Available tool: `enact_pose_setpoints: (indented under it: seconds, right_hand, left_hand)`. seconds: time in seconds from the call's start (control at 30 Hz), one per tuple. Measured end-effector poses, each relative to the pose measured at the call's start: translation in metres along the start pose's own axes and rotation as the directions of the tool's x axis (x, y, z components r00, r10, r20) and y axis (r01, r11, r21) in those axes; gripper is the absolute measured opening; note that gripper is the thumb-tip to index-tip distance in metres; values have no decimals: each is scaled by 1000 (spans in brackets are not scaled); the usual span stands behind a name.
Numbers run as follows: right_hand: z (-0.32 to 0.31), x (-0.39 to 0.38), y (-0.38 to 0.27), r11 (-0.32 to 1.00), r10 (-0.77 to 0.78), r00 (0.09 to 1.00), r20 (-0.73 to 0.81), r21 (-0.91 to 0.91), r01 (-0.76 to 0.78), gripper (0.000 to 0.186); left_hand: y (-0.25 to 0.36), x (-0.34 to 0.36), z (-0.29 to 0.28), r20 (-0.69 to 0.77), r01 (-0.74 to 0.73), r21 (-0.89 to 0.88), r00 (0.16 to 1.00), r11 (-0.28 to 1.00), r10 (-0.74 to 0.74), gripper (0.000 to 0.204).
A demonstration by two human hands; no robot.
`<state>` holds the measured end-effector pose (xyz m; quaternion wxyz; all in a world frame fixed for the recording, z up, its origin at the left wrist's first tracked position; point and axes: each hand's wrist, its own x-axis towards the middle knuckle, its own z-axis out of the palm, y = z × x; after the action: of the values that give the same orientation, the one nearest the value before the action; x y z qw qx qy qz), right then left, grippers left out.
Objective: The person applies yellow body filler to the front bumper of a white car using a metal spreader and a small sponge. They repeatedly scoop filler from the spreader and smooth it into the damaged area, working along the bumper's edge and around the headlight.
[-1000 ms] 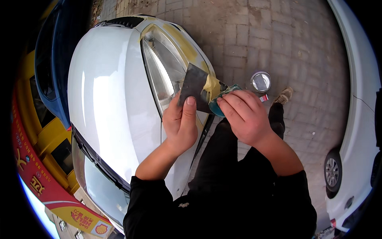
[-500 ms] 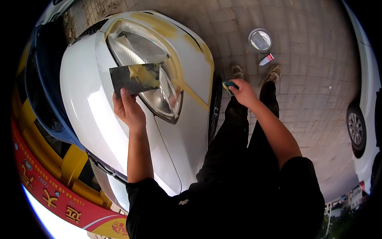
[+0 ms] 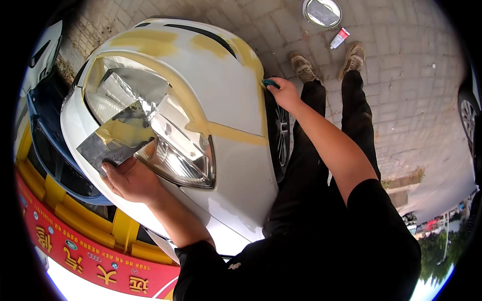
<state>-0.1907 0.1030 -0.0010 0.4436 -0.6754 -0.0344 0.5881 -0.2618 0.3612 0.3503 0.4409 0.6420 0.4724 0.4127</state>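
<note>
My left hand [image 3: 131, 179] grips a dark flat board [image 3: 103, 145] by its near edge, thumb on top. Yellow putty [image 3: 125, 134] is smeared over the board's far half. The board is over the headlight [image 3: 165, 145] of a white car [image 3: 226, 175]. In my right hand [image 3: 285, 94] is a small dark green spreader [image 3: 271, 83], pinched at the edge of the car's bumper above the front wheel. Its tip is at the yellow putty band [image 3: 262, 75] along that edge. More yellow putty patches [image 3: 150, 42] surround the headlight and cross the bodywork.
On the brick paving stand an open round tin [image 3: 321, 12] and a red-and-white tube [image 3: 340, 38], beyond my shoes [image 3: 354, 59]. The car's front wheel [image 3: 281, 135] is beside my legs. A blue car [image 3: 60, 145] and a red banner [image 3: 95, 261] lie to the left; another car's wheel [image 3: 468, 116] is far right.
My right hand has moved left and up, bringing the spreader to the bumper edge. The left hand and board have shifted left and down, with the board now tilted. The view has shifted closer to the car.
</note>
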Motion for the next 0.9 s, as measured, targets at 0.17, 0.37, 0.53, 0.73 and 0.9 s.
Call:
enact_pose_setpoints:
  seconds: [0.17,0.37,0.53,0.73,0.9]
  right_hand:
    - [24,-50,-5,999,-48,988,-147,8,50,22]
    - [11,-119,-18,986,-156,987,-36,44,158,21]
    - [-18,-79,-10,990,-32,999,31,135,28,22]
    - [-6,0,12,995,-63,998,-31,-83,60,24]
    - [0,26,21,999,-50,994,-95,12,52,24]
  left_hand:
    - [-4,5,-4,-22,5,16,1000,1000,-5,25]
    - [-8,8,-8,-15,32,73,999,997,-31,33]
    - [-6,7,-6,-4,32,33,999,999,-32,31]
    - [-7,24,-12,47,34,87,998,996,-39,32]
    - [-5,31,-15,48,73,-19,996,997,-72,41]
